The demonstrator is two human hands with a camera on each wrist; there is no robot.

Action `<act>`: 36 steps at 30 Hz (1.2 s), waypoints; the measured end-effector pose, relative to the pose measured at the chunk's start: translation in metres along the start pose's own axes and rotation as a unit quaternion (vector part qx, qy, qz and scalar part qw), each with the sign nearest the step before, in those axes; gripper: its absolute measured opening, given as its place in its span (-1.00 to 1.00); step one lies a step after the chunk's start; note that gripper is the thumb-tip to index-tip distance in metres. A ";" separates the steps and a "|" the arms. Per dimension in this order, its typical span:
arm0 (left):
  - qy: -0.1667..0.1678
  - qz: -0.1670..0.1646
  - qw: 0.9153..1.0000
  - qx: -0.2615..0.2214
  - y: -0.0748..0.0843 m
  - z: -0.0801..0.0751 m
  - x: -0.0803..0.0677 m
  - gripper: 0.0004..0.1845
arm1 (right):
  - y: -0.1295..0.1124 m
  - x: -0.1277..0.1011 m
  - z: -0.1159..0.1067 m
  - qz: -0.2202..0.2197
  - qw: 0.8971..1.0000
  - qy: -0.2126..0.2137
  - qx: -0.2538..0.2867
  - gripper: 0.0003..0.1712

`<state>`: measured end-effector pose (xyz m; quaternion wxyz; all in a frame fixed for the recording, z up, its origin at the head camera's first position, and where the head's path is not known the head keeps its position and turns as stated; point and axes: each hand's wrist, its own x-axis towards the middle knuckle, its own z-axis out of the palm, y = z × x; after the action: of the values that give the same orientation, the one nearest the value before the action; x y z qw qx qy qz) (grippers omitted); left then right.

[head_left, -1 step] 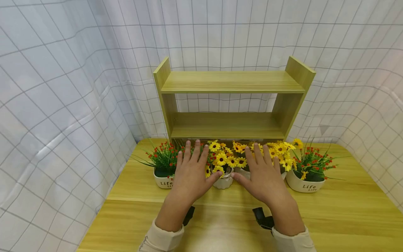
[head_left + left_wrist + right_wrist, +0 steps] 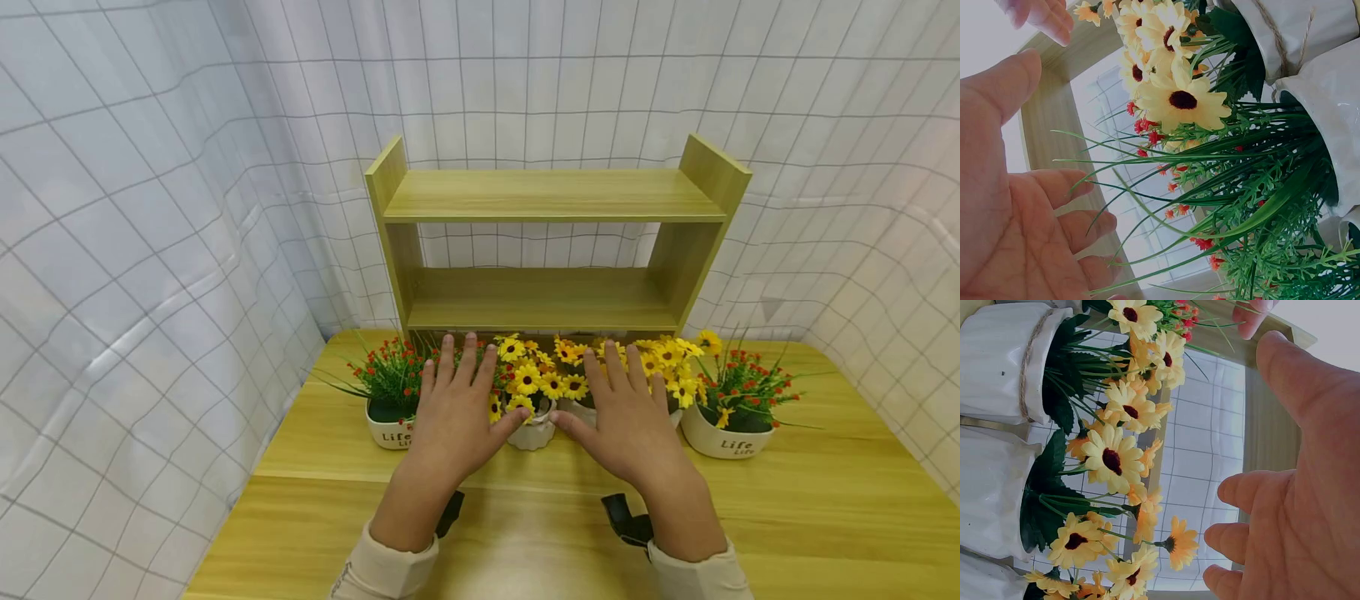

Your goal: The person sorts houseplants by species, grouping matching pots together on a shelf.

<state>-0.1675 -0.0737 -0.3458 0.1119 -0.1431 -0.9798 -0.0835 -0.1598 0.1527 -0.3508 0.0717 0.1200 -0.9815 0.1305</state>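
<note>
My left hand (image 2: 455,417) is held flat, palm down and fingers spread, above white pots of artificial flowers. Beneath it, partly hidden, are red-flowered grassy plants, among them one in a "Life" pot (image 2: 387,434). Likewise spread, my right hand (image 2: 632,421) hovers over the yellow daisies (image 2: 670,358) and covers part of their pots. Between the two thumbs shows a small fluted pot (image 2: 532,435) of yellow daisies. In the left wrist view the palm (image 2: 1016,231) faces the green blades; in the right wrist view the palm (image 2: 1297,531) is beside the daisies. Neither hand holds anything.
A two-tier wooden shelf (image 2: 555,196) stands behind the pots on the wooden table (image 2: 525,533). Another "Life" pot (image 2: 726,437) with red flowers is at the right end of the row. Grid-patterned white curtains (image 2: 150,208) surround the table. Black straps (image 2: 626,523) show near the wrists.
</note>
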 end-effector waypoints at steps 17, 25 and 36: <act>0.012 0.011 1.000 0.003 0.000 -0.007 -0.003 -0.04 | 0.005 -0.005 -0.001 0.002 1.000 0.005 0.008 0.10; -0.014 0.038 0.999 -0.012 -0.011 -0.025 -0.003 -0.05 | 0.014 -0.010 -0.004 0.009 1.000 0.006 0.025 0.11; -0.010 0.093 0.995 0.036 -0.047 -0.071 -0.002 -0.10 | 0.037 -0.023 0.001 -0.012 0.997 0.015 0.076 0.12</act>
<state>-0.1655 -0.1323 -0.2840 0.1149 -0.2306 -0.9656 -0.0358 -0.1472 0.1924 -0.3643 0.0785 0.1349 -0.9660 0.2061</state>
